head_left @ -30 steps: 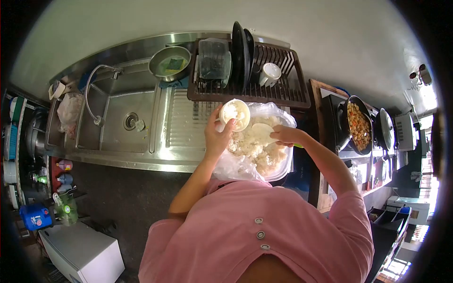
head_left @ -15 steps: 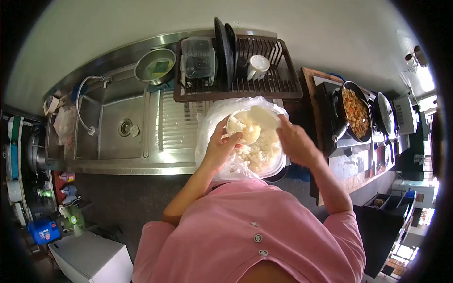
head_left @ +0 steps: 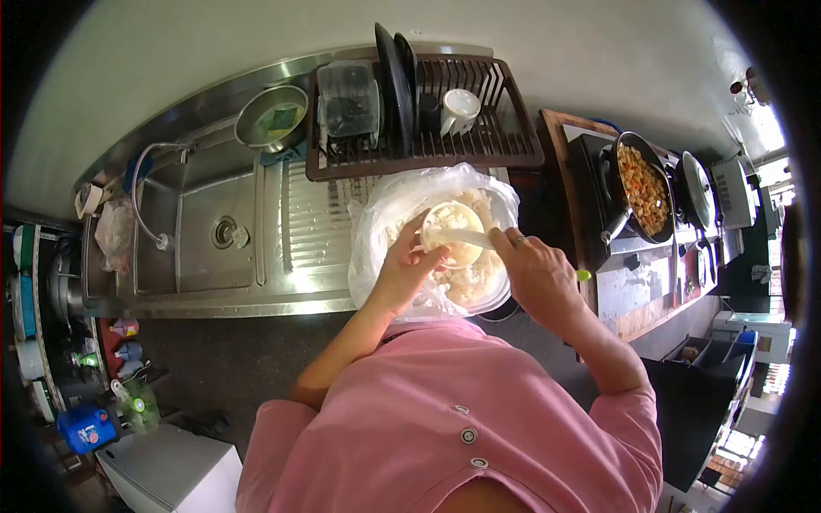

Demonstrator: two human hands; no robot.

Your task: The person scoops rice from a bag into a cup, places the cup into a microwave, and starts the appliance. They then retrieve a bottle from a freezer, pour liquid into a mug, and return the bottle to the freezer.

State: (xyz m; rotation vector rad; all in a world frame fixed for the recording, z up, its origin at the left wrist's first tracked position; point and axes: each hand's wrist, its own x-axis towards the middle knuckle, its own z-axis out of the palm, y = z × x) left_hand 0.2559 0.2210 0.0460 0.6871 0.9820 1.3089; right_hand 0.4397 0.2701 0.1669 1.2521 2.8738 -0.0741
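My left hand is wrapped around the side of a small pale bowl, with the thumb at its near rim. White rice lies in the bowl. In my right hand is a whitish rice paddle, its blade over the bowl's opening. A bright green tip sticks out behind that hand. Below both hands sits a clear plastic bag, its mouth spread wide, with a heap of cooked rice inside. The bag appears to line a container, mostly hidden.
Behind the bag stands a brown dish rack with dark plates, a white mug and a clear plastic container. To the left are a steel sink and a metal bowl. A pan of diced food sits on the stove at right.
The paddle has swung from the bowl's far right edge to over its opening. My right hand has come lower and nearer my body. The bowl has shifted slightly right.
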